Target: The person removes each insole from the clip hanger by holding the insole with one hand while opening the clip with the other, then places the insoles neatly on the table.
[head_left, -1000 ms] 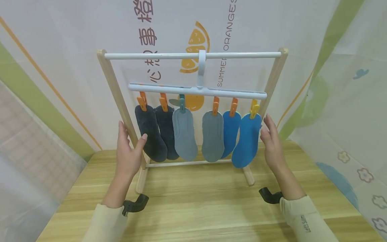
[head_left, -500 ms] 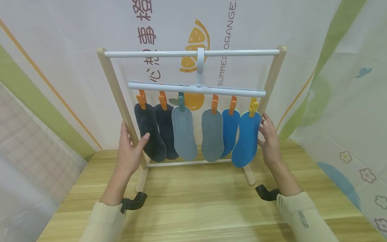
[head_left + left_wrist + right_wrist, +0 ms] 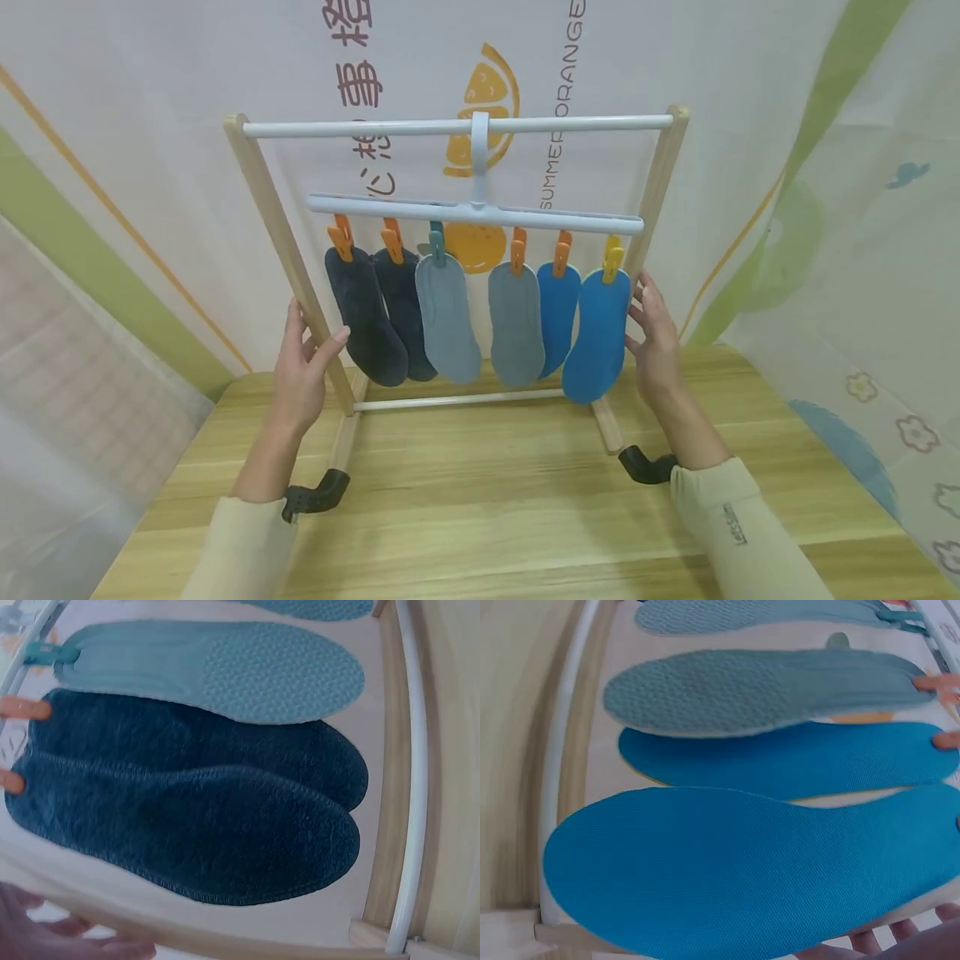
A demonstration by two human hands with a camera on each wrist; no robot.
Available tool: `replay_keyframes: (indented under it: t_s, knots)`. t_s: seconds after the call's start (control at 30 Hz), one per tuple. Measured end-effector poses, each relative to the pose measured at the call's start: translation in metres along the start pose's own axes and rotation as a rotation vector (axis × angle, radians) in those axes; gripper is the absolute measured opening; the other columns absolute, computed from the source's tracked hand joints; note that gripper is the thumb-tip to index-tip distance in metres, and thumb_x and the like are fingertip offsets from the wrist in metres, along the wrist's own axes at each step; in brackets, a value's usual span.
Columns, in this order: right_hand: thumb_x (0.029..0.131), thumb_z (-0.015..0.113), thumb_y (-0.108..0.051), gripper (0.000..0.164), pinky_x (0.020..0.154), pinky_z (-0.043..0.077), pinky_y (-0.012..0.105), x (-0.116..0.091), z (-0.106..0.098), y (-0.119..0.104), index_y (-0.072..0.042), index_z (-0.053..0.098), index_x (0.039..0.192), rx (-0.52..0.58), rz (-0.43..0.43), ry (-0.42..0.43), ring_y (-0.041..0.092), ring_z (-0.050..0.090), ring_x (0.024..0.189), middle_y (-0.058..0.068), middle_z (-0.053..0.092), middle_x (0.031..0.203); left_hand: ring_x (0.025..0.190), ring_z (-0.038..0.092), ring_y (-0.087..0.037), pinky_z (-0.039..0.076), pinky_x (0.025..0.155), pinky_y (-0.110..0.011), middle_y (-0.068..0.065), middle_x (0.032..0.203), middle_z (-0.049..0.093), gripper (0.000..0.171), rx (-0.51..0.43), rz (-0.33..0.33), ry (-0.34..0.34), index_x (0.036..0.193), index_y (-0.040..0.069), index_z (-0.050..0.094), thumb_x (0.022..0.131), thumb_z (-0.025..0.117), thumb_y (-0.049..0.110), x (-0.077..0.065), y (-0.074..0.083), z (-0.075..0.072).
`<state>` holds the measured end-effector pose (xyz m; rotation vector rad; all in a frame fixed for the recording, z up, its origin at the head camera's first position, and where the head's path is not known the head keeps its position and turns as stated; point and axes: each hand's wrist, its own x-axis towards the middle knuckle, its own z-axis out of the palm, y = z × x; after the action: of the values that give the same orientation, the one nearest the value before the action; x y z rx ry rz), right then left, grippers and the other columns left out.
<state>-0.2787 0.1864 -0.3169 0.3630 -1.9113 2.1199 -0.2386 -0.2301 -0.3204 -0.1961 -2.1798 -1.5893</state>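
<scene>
A small clothes rack (image 3: 279, 218) with wooden posts and white bars stands on the table. From its top bar hangs a pale blue hanger (image 3: 562, 219). Orange, teal and yellow clips (image 3: 612, 263) on it hold several insoles in a row: dark fuzzy ones (image 3: 195, 825), grey-blue textured ones (image 3: 448, 321) and bright blue ones (image 3: 742, 870). My left hand (image 3: 300, 379) grips the left post, fingers behind it and thumb in front. At the right post, my right hand (image 3: 657, 350) has its fingers curled around the wood, beside the outer blue insole; its fingertips are partly hidden.
The wood-grain table (image 3: 480, 500) extends toward me in front of the rack. Behind and to the sides hang white printed curtains (image 3: 825, 250) with orange slices and lettering. Black curved mounts (image 3: 322, 492) sit on both wrists.
The right hand has closed in on the right post. Both hands and the rack have shifted slightly left, and the hanger and insoles have shifted with it.
</scene>
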Motion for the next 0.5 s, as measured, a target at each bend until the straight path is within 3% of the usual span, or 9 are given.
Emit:
replay_keyframes:
  t_s: [0.27,0.5]
  knots:
    - [0.097,0.031,-0.057,0.063,0.114,0.008,0.067,0.002,0.0,-0.002,-0.029,0.021,0.152,0.015,0.029,0.006,0.037,0.008,0.147,0.01,0.014,0.159,0.143,0.02,-0.045,0.02,0.113,-0.064,-0.01,0.16,0.011,0.074,0.004,-0.017,-0.068,0.154,0.025,0.001,0.096,0.047,0.031,0.005,-0.004,-0.012]
    - [0.098,0.034,-0.052,0.061,0.113,0.011,0.068,-0.002,0.001,-0.002,-0.03,0.018,0.153,-0.052,0.025,0.015,0.036,0.01,0.147,0.001,0.008,0.162,0.144,0.021,-0.041,0.021,0.113,-0.064,-0.008,0.162,0.004,0.073,-0.014,-0.051,-0.069,0.153,0.031,-0.002,0.098,0.046,0.035,0.0,-0.005,-0.01]
